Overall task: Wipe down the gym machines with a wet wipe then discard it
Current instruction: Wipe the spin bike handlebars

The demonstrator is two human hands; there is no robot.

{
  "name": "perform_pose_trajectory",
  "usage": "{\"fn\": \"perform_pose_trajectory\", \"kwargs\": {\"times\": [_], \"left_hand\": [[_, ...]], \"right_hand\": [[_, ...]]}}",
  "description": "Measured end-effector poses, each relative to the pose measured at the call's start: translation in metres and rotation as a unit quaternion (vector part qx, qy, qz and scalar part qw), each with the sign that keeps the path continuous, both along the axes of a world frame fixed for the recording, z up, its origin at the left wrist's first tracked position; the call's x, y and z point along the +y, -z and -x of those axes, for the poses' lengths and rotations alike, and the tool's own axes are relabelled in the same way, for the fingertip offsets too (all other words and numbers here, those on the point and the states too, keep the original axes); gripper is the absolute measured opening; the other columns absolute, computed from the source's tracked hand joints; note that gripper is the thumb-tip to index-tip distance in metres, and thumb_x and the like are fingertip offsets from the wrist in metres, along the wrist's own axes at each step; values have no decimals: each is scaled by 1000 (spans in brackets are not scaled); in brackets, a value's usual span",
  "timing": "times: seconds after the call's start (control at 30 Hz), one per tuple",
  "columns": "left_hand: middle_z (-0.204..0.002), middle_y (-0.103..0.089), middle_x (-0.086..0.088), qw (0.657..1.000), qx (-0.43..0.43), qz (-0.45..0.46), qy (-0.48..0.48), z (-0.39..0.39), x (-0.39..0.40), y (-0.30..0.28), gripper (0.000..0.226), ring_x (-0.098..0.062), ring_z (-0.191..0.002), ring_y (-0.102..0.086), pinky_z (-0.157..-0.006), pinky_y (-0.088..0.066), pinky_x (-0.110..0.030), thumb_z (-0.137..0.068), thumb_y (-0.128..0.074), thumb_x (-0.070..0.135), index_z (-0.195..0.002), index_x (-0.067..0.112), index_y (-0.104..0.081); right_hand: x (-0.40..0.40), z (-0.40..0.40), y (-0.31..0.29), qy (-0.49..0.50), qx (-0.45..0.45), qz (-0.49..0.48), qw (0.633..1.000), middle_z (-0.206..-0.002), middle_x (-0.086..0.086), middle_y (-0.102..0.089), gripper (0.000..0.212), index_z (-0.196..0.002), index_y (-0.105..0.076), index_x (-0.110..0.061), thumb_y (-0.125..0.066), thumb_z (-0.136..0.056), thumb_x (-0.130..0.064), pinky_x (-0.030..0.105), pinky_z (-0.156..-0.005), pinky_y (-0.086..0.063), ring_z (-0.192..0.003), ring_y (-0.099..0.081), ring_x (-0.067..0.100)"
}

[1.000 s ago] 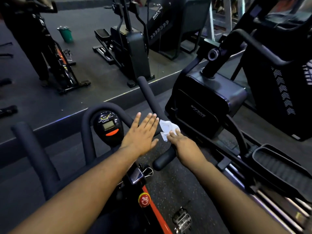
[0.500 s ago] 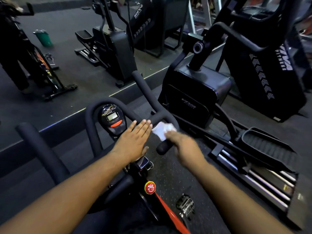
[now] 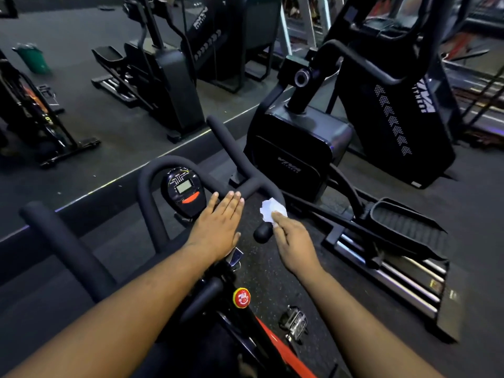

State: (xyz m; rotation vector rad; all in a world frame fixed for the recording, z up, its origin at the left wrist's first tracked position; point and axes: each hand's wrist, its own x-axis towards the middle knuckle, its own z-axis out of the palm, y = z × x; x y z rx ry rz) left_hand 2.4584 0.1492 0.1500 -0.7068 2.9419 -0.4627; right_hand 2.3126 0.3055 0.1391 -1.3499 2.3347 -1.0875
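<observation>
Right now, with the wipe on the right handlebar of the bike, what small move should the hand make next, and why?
Probably slide the right hand with the white wipe down over the rounded end of the handlebar. The wipe lies on the bar just above that end, which shows bare below it. The left hand rests flat by the display, leaving the way free.

Wipe [image 3: 272,211] on handlebar [image 3: 246,170] end

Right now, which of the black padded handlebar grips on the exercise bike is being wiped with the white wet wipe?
The short right grip beside the right hand, which presses the white wet wipe onto it; the others are bare.
</observation>
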Motion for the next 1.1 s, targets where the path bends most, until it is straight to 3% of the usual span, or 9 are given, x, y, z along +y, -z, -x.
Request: {"fn": "perform_pose_trajectory", "kwargs": {"times": [0.07,0.2,0.33,0.43,0.6,0.73,0.87,0.97,1.1], "left_hand": [[-170,10,-12,1000,-3,-3,-5,2,-1,0,85,-25,-157,11,-125,7,-54,-104,-35,51,-161,5,9],[-169,17,-13,999,-36,13,-7,16,-7,-4,94,-26,-156,17,-124,10,-55,-103,-38,57,-159,4,15],[-168,19,-15,997,-60,44,-2,33,-20,-5,97,-28,-156,18,-123,11,-58,-102,-36,60,-157,3,20],[-169,16,-16,997,-56,59,7,41,-26,-2,96,-30,-156,16,-123,8,-59,-103,-34,60,-157,2,20],[-169,12,-17,997,-42,58,7,47,-27,-1,102,-30,-157,13,-123,8,-59,-100,-37,65,-157,3,19],[-169,13,-16,998,-30,45,8,47,-28,2,103,-29,-156,15,-122,9,-59,-98,-36,68,-158,4,19],[-169,13,-17,999,-18,49,6,47,-29,4,104,-30,-156,14,-122,9,-59,-98,-36,68,-157,4,20],[-168,15,-17,999,-20,50,5,48,-29,4,104,-32,-156,15,-121,11,-60,-99,-37,67,-157,3,21],[-169,12,-16,999,-20,45,-6,50,-28,3,105,-30,-157,14,-120,15,-60,-98,-41,66,-158,4,19]], "right_hand": [[-14,10,3,8,-28,-33,999,-154,9,-47,50,-144,-56,-11,-43,-106,-41,35,-123,-25,-146,-39,24],[-37,16,9,-4,-66,-99,993,-170,3,1,73,-162,-18,-13,-38,-104,-53,38,-127,-3,-156,9,21],[-11,-11,5,-65,-17,-86,994,-170,0,-9,104,-162,-17,-16,-25,-85,-86,45,-127,-4,-155,11,14],[3,-17,12,-118,56,-110,985,-170,-5,-5,118,-163,-12,-21,-16,-73,-97,46,-124,1,-153,15,7],[-43,44,13,-59,-63,-124,989,-169,-5,16,114,-163,4,-23,-37,-79,-90,56,-125,-1,-154,18,13],[-40,35,9,-74,-68,-136,986,-166,-2,25,92,-161,9,-16,-44,-100,-58,35,-125,9,-153,24,18],[-19,19,14,-100,-68,-126,985,-161,-9,32,109,-160,16,-18,-37,-86,-78,29,-119,9,-147,34,9],[-49,49,13,-105,-89,-133,982,-165,-2,26,117,-160,16,-18,-36,-81,-86,35,-124,6,-152,25,15],[-109,97,7,-107,-92,-132,981,-167,8,-20,90,-163,-8,-16,-51,-97,-61,31,-121,-21,-153,-22,22]]}}
